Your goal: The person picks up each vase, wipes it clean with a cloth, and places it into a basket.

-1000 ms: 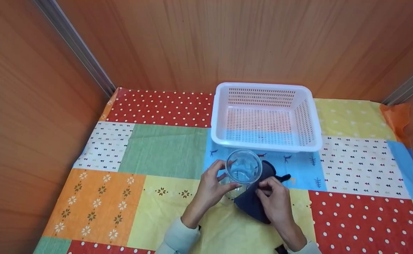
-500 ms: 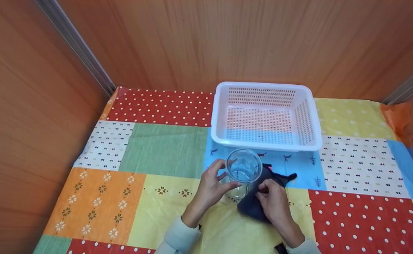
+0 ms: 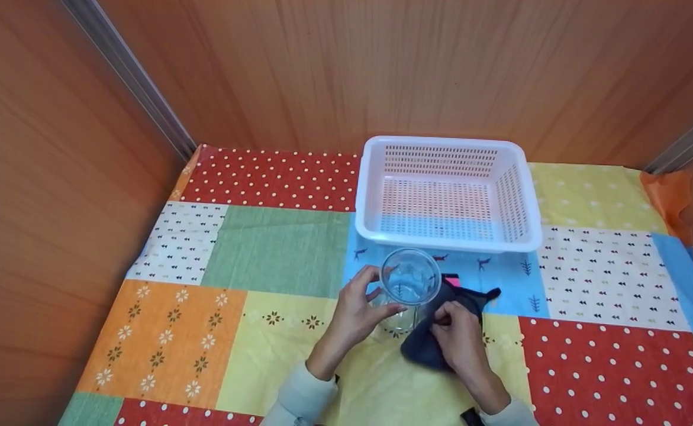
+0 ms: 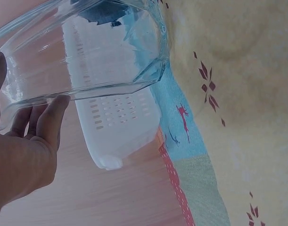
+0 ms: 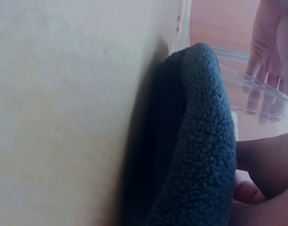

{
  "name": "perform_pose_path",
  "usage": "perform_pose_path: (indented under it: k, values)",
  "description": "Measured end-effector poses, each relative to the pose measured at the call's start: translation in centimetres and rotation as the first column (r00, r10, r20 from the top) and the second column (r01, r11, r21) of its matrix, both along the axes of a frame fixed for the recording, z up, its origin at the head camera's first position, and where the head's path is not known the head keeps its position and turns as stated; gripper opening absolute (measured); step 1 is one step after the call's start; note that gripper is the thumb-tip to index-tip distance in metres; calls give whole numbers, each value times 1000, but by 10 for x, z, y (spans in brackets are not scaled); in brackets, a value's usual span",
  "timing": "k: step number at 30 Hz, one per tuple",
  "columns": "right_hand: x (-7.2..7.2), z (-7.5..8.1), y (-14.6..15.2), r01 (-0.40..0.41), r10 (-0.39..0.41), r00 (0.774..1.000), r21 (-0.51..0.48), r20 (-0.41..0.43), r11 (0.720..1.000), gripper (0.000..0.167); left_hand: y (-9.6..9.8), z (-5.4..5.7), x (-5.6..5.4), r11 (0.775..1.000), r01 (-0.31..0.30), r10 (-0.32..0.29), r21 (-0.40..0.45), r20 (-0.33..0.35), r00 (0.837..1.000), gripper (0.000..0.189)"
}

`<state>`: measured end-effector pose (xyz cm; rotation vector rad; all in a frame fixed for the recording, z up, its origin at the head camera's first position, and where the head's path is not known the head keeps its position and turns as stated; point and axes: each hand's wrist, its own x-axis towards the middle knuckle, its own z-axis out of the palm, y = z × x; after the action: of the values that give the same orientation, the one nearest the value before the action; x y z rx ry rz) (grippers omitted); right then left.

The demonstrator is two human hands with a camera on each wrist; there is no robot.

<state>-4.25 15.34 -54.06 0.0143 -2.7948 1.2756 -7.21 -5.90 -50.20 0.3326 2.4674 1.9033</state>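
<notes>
Since a second ago, dark cloth (image 3: 422, 348) has been drawn a little rightward; its black loop (image 3: 492, 294) has been carried farther out, and a small pink patch (image 3: 453, 282) has been brought into view at its upper edge. Almost no change is seen in the glass (image 3: 410, 278) or the left hand (image 3: 352, 316).

The cloth is pinched between the thumb and curled forefinger of the right hand (image 3: 463, 337). The glass is gripped by the left fingers close below its rim, the thumb being placed on the near side. It is held roughly upright, just in front of the basket (image 3: 447, 241): the round mouth is turned up, the base is pointed down toward the counter, and the long axis is run between them. Whether the base is rested on the tablecloth (image 3: 281, 254) cannot be told.

Just beside the glass, on its right, the cloth is seen folded over, its fuzzy surface shown by the right wrist camera. Farther out, the white, perforated basket is set lengthwise across the patchwork, and the counter is backed by a wood-grain wall (image 3: 322, 77).
</notes>
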Motion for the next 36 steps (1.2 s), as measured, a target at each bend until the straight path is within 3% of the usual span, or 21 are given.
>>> perform_pose_path:
  k: [12,26,36]
  values:
    - [4,17,-6,70,-75,997,-161,-25,984,21,0,1,-1,1000,9,-9,-5,-9,1000,49]
    - [6,44,-14,46,-91,984,-273,-155,961,20,0,0,-2,1000,6,-6,-7,-9,1000,48]
    - [6,53,-18,27,-95,974,-313,-204,949,19,-1,-1,0,1000,-1,0,-12,-9,1000,50]
